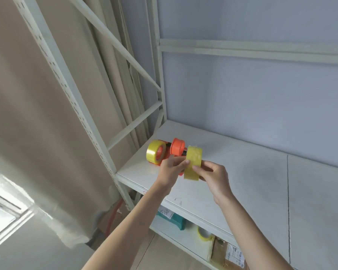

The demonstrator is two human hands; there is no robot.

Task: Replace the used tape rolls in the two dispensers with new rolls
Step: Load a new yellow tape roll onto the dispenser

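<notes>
A yellowish clear tape roll (pixel 193 162) is held upright on edge between my left hand (pixel 171 171) and my right hand (pixel 215 177), just above the white shelf (pixel 252 172). My left thumb presses on its outer face and my right fingers pinch its near rim. Behind the roll lie two orange dispensers: one (pixel 165 152) carries a yellow tape roll (pixel 155 152), the other shows a bare orange hub (pixel 177 146). Its lower body is hidden behind my left hand and the held roll.
White metal shelving posts (pixel 70 88) rise at the left. The lower shelf holds another tape roll (pixel 205 233), a teal bin (pixel 173 221) and cardboard parcels (pixel 228 254). A curtain hangs at the left, and the blue wall backs the shelf.
</notes>
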